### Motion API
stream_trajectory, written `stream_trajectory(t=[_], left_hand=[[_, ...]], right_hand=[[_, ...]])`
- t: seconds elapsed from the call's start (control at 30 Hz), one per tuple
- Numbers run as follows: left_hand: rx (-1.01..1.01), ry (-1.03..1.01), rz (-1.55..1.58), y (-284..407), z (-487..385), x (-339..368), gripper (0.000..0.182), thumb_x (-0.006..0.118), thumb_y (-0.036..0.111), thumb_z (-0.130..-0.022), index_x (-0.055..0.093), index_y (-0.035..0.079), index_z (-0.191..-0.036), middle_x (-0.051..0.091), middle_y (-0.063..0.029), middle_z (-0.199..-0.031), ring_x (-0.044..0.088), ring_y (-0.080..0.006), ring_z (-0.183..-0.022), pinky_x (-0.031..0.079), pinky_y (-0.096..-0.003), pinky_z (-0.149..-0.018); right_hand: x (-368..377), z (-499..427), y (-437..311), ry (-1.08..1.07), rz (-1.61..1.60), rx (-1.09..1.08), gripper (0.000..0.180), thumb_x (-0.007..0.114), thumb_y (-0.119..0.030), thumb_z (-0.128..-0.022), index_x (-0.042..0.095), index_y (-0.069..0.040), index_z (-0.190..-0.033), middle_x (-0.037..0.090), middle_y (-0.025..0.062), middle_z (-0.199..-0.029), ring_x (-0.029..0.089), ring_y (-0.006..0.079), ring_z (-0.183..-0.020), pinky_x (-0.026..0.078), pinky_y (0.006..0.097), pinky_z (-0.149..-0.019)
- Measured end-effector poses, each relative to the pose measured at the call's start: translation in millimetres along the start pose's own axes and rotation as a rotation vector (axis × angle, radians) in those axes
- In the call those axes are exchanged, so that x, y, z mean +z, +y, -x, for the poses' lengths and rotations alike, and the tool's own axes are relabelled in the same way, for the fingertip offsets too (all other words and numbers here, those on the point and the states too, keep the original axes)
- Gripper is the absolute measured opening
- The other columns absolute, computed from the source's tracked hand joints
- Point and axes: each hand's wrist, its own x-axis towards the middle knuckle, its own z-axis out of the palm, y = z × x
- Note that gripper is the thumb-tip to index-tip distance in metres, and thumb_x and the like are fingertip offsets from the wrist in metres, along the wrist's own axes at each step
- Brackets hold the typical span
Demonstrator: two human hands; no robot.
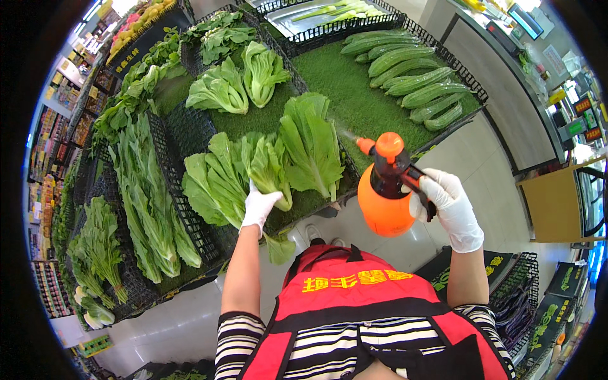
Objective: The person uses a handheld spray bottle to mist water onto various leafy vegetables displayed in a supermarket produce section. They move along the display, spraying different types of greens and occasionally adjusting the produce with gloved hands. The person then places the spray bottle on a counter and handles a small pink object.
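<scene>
My right hand (449, 204), in a white glove, grips the black handle of an orange pressure spray bottle (385, 202). Fine mist leaves its nozzle towards the green turf. My left hand (260, 204), gloved too, is closed around the base of a leafy green mustard head (266, 168). Beside it on the left lies another leafy head (216, 178), and on the right a broad-leaved one (311, 142). Farther back, two more heads (221, 88) rest on the turf.
Ridged green gourds (413, 71) lie at the back right. Black plastic crate dividers (173, 175) separate long leafy stalks (152, 204) on the left. A metal tray (285, 21) holds pale stalks at the back. A counter (503, 90) stands at right, with crates of vegetables behind me.
</scene>
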Motion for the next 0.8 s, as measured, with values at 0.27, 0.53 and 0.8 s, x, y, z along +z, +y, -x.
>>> stream_trajectory(t=[0.27,0.53,0.8], left_hand=[[0.131,-0.156,-0.259,14,21,13,0.114,0.077,0.042,-0.064,0.016,-0.005,-0.148,0.066,-0.0264,-0.104,0.065,-0.0356,-0.098,0.051,-0.0377,-0.087],[0.220,-0.186,-0.636,56,23,-37,0.063,0.070,0.045,-0.070,0.062,-0.001,-0.111,0.067,-0.0259,-0.094,0.065,-0.0380,-0.091,0.052,-0.0427,-0.081],[1.031,-0.144,-0.735,126,29,39,0.017,0.052,0.008,-0.083,0.059,0.009,-0.098,0.063,-0.0164,-0.095,0.066,-0.0315,-0.066,0.054,-0.0397,-0.056]], right_hand=[[-4,-27,13,-0.201,0.305,0.326,0.027,0.049,-0.023,-0.098,0.061,0.000,-0.090,0.060,0.0026,-0.063,0.054,0.0077,-0.051,0.044,0.0215,-0.048],[-7,-22,-4,0.060,0.108,0.106,0.031,0.050,-0.030,-0.097,0.064,-0.002,-0.093,0.063,0.0044,-0.064,0.055,0.0077,-0.050,0.042,0.0204,-0.047],[10,-27,-26,0.019,0.067,0.055,0.029,0.050,-0.027,-0.098,0.063,0.000,-0.097,0.064,0.0043,-0.066,0.055,0.0073,-0.050,0.042,0.0206,-0.047]])
